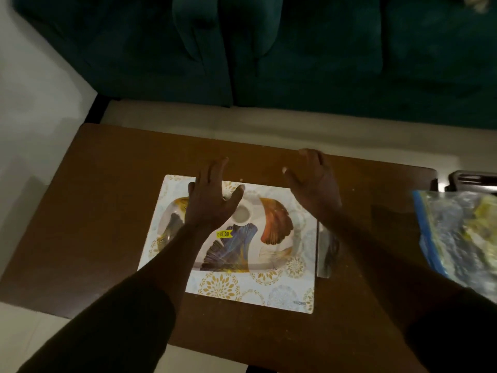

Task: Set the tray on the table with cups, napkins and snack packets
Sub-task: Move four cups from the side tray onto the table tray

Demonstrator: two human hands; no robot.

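A brown wooden table (pixel 113 200) stands in front of a dark green sofa (pixel 295 55), and on it, roughly in the middle, lies a white placemat (pixel 242 289) printed with gold and pale blue floral roundels. The tray (pixel 269 238) sits on top of that mat — a pale, rounded-cornered piece decorated with large fan-shaped leaves in orange, blue and gold, with a yellow price sticker (pixel 224 234) near its centre. A small white round thing (pixel 241 214) rests on the tray towards its far side; what it is cannot be told. The left hand (pixel 209 197) hovers over the tray's far left part, fingers spread flat and holding nothing. The right hand (pixel 313 181) is out over the tray's far right corner, palm open and fingers splayed, also empty. At the right edge of the table lies a clear plastic bag (pixel 457 238) with a blue strip, something yellowish inside — too blurred to identify.
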